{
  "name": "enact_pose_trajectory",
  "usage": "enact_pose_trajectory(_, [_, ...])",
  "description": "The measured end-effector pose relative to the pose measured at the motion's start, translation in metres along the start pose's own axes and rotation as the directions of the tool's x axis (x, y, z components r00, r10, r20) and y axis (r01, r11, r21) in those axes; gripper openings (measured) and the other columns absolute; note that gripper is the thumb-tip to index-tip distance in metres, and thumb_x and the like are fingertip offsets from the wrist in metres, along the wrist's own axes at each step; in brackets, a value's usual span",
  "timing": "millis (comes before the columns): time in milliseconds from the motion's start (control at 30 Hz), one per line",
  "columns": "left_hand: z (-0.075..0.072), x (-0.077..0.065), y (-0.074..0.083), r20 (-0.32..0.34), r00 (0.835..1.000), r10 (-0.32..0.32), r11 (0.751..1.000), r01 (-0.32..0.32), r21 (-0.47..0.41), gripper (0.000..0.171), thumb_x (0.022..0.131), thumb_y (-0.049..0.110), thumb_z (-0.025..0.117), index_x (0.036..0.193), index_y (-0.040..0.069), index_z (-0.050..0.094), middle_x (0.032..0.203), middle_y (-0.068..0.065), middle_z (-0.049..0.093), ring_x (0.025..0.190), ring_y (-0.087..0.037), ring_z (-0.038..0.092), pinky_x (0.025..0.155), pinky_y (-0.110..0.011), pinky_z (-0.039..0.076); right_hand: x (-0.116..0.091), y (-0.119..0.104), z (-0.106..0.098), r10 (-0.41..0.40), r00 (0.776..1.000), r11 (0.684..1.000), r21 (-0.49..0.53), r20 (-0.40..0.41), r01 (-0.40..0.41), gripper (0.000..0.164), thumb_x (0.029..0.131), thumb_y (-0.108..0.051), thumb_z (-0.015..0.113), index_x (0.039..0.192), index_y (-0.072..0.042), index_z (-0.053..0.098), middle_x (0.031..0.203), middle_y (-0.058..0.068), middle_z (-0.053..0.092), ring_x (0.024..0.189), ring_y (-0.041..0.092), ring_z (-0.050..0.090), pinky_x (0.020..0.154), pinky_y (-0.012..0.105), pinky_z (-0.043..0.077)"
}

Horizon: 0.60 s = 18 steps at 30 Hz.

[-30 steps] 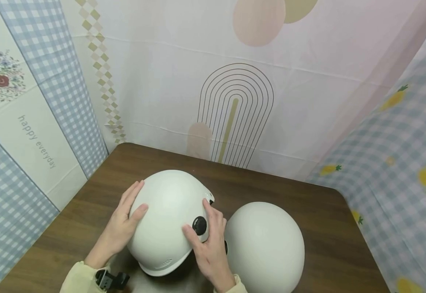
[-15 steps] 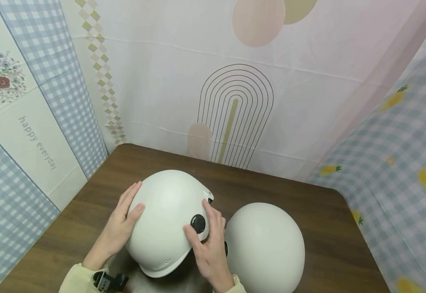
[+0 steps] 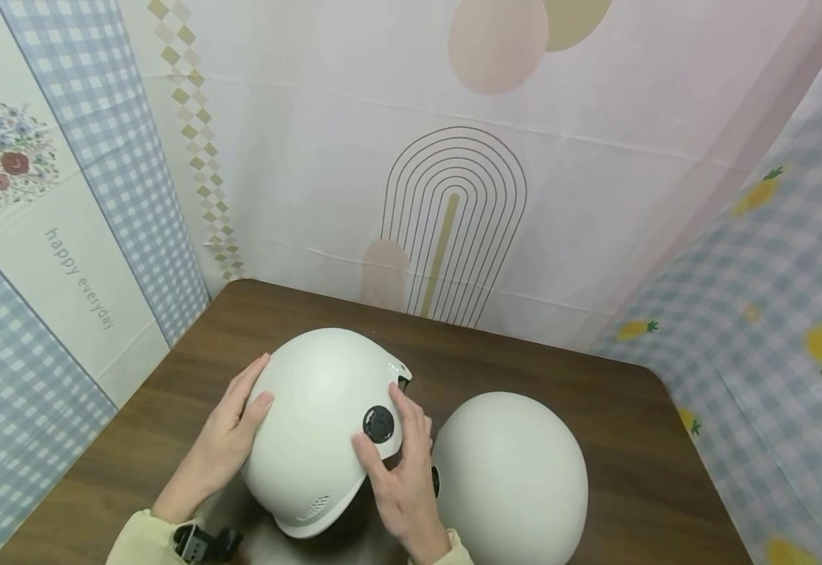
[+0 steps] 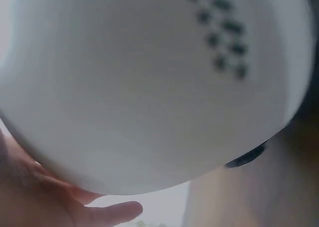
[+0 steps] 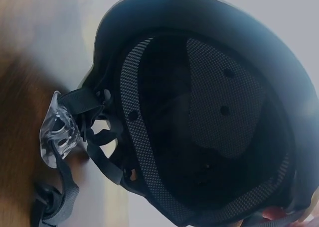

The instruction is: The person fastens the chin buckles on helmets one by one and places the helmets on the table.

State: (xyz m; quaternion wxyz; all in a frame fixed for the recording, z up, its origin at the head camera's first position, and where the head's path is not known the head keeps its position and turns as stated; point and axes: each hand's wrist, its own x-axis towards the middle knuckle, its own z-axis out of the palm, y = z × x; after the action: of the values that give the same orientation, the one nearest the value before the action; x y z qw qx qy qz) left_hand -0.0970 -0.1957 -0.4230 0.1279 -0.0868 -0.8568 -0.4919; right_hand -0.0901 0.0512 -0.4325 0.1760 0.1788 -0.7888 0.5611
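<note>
A glossy white helmet (image 3: pixel 312 416) is tilted between my two hands, a black round disc (image 3: pixel 378 424) on its side and small slotted vents near its lower rim. My left hand (image 3: pixel 221 438) holds the shell's left side, thumb and fingers spread along the curve. On the right, my right hand (image 3: pixel 403 479) grips near the rim, thumb beside the disc. The right wrist view looks into the black padded lining (image 5: pixel 199 117). A black chin strap (image 5: pixel 104 160) hangs there with a clear plastic piece (image 5: pixel 59 132). In the left wrist view, dark vent holes (image 4: pixel 227 33) dot the shell.
A second white helmet (image 3: pixel 513 479) stands on the brown wooden table (image 3: pixel 637 439), right behind my right hand. A patterned cloth (image 3: pixel 297 157) hangs beyond the table's far edge, with checked cloths at both sides. A small black camera (image 3: pixel 202 543) sits on my left wrist.
The held helmet has turned slightly, its disc and right-hand tip moving up and left. My left hand has shifted a little left and down with it. The second helmet has stayed put.
</note>
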Motion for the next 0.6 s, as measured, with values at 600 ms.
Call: enact_pose_trajectory(600, [0.0,0.006,0.02,0.011,0.999,0.047,0.985,-0.048,0.168,0.068,0.096,0.032,0.059,0.155,0.03,0.024,0.157,-0.014,0.021,0.131,-0.049,0.035,0.085,-0.077,0.034,0.003,-0.001,0.002,0.047,0.997,0.999,-0.01,0.054,-0.046,0.067,0.093,-0.035,0.065,0.151,-0.027,0.032,0.144,-0.01,0.042,0.126,0.015,0.034,0.096,0.053,0.023])
